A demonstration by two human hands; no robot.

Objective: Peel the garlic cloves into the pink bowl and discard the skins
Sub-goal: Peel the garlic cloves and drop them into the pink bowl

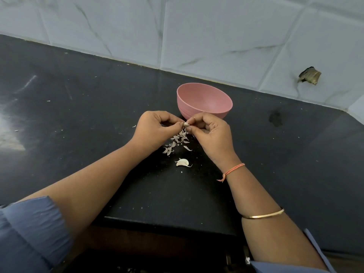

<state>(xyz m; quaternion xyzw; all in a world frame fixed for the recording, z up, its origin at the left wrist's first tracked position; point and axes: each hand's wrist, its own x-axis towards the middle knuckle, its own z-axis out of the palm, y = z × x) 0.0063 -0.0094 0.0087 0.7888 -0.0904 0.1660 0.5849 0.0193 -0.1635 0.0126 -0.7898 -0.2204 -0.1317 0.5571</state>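
Observation:
A small garlic clove (pixel 185 124) is pinched between the fingertips of my left hand (pixel 155 129) and my right hand (pixel 211 133), just above the counter. Directly behind the hands stands the pink bowl (pixel 204 101); the part of its inside that shows holds nothing. Below the hands lies a scatter of pale garlic skins (pixel 176 142). Closer to me, an unpeeled garlic clove (pixel 183 162) rests alone on the black counter (pixel 88 107).
The white tiled wall (pixel 197 32) runs behind the bowl, with a broken hole (pixel 309 75) at the right. A dark stain (pixel 275 119) marks the counter right of the bowl. The counter's front edge (pixel 167 221) is near my elbows.

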